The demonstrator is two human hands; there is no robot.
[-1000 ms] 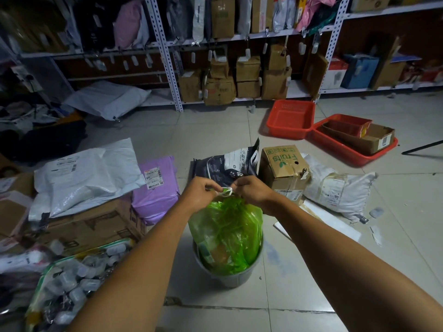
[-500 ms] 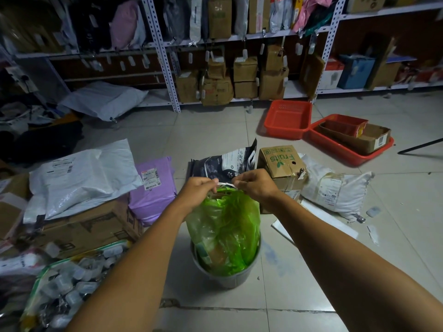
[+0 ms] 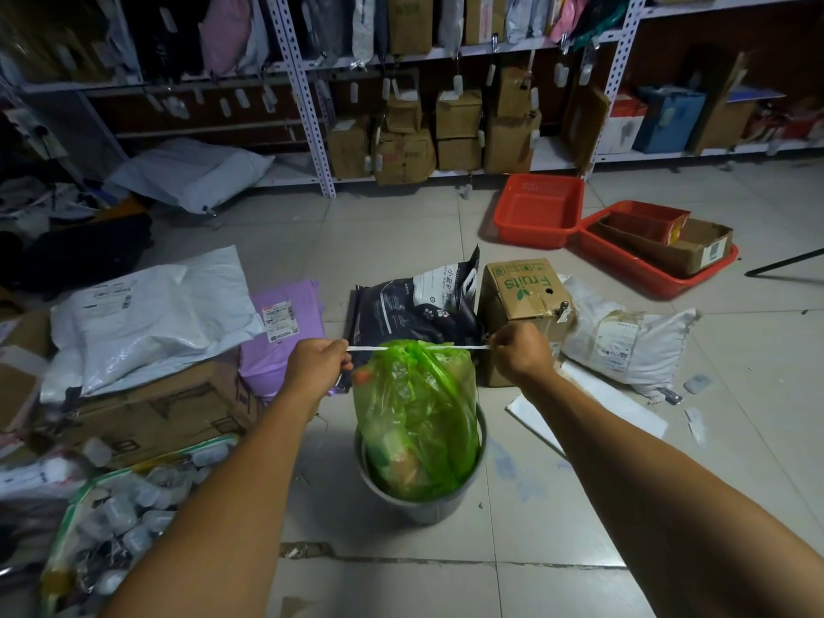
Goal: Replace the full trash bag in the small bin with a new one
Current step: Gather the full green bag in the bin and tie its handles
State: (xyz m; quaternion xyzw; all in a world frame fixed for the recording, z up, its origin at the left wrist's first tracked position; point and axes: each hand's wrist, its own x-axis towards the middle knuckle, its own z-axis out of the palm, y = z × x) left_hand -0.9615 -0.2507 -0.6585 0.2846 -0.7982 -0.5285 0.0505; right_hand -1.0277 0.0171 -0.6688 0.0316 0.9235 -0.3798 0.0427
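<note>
A full green trash bag stands tall in a small grey bin on the tiled floor. Its mouth is gathered at the top by a white drawstring stretched level to both sides. My left hand is shut on the left end of the string. The right end is pinched in my right hand, which is beside the bag's top. Both hands sit well apart, one on each side of the bag. No new bag is in view.
Behind the bin lie a dark printed bag and a cardboard fruit box. Parcels and a flat carton crowd the left. A tray of small bottles is near left. Red baskets and shelving stand farther back.
My hands were together at the bag's top. They have moved apart sideways, drawing the white string taut and cinching the bag's mouth shut.
</note>
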